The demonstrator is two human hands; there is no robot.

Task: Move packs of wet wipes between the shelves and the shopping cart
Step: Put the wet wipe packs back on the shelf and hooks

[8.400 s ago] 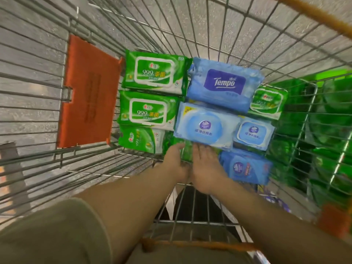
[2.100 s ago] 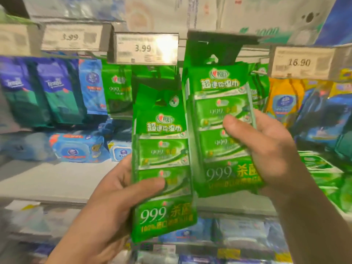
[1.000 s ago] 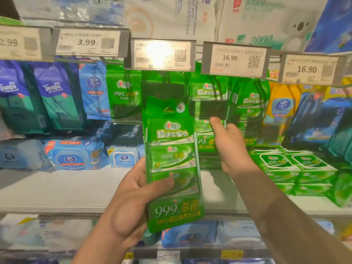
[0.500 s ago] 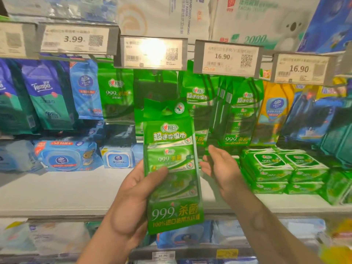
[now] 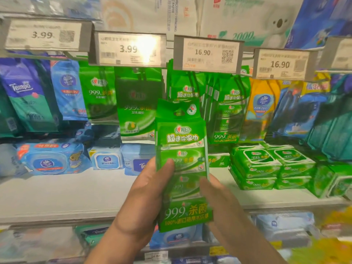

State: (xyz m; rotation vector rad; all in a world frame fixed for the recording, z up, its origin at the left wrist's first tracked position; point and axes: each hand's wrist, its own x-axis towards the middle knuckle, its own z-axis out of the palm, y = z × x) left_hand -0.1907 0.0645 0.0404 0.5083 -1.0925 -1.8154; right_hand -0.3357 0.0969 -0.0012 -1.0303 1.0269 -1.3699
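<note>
Upright, green wipes pack (image 5: 182, 168) sits between left hand (image 5: 144, 199) and right hand (image 5: 217, 195).

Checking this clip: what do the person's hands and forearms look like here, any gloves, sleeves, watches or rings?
Both hands, left and right, are bare, with no gloves. No ring shows on the visible fingers. Both forearms are uncovered to the frame's bottom edge: no sleeve, watch or band in view.

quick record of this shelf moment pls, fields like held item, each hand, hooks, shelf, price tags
held item: tall green wipes pack, upright, in front of the shelf
left hand: left hand grips the pack's left edge, thumb across its front
right hand: right hand touches the pack's right edge; grip not clear
hooks: matching green packs hang behind
shelf: stacked green flat packs at right, blue packs at left
price tags: 3.99, 16.90
</note>
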